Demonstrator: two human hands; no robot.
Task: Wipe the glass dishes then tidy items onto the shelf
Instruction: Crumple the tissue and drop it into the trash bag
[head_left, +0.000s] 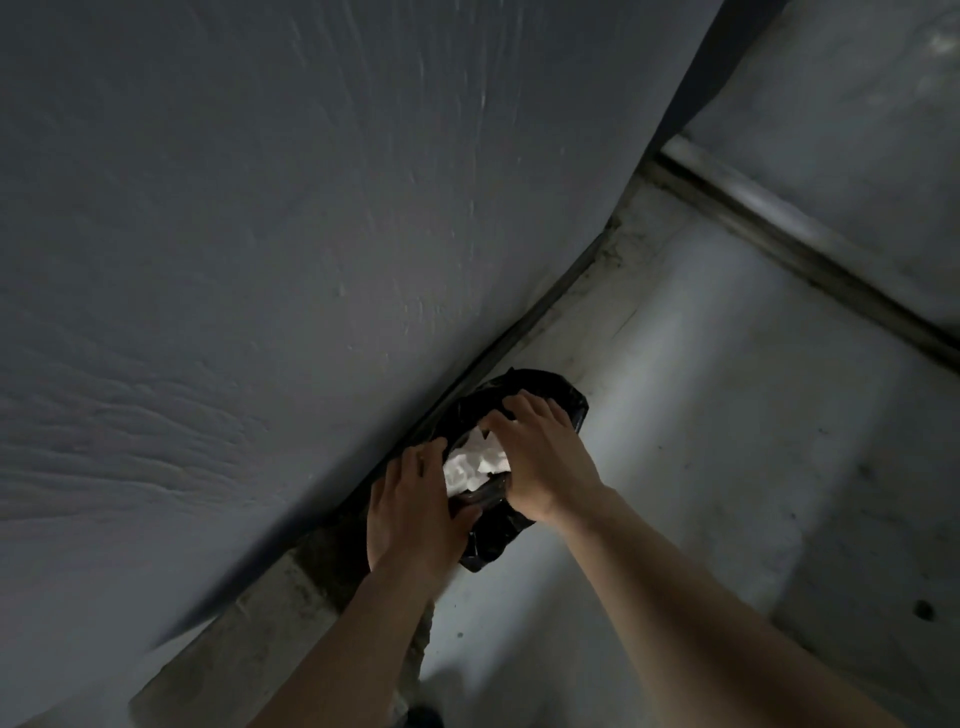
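Your two bare hands meet just right of the frame's centre, low in the picture, over a black plastic bag (519, 415) that sits on the pale floor (727, 415) against the foot of a grey wall (260, 234). The wall fills the whole upper left of the frame; the floor runs through the lower right, with a dark groove (810, 249) crossing the upper right corner.

Your left hand (410, 504) lies on the near left edge of the bag, fingers spread and curled over the plastic, thumb pressed to the bag's rim; it grips the black film there. Your right hand (540, 457) comes in from the right and covers the bag's mouth, fingers bent down over the far rim and holding the plastic. Between the two hands a crumpled white paper wad (475, 465), tissue by the look of it, shows inside the open mouth, touching the right hand's palm side. You cannot tell whether the right hand also pinches the paper.

A loose corner of the bag sticks out below your wrists, toward the bottom of the frame. The glass dishes and the shelf do not show in this view; the light is dim and the edges of the frame are blurred.
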